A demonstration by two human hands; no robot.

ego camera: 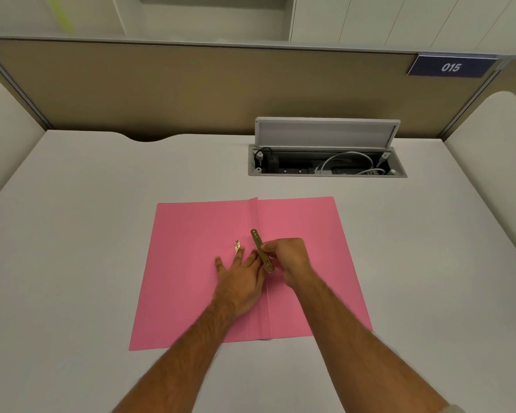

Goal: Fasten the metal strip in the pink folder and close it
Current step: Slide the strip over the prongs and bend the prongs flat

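So, pink folder (191, 278) open flat on desk (72, 234), my left hand (242, 281) splayed, fingers pressing near the fold by brass prong (237, 246), right hand (289, 260) pinching metal strip (262, 250) w/ thumb + fingers, tilted over crease.

I am seeing both bare forearms reaching forward. Left hand (241, 281) is lying flat, palm down, fingers spread and extended. Right hand (289, 259) is curling, thumb and fingertips pinching closed, knuckles up, just beside the left.
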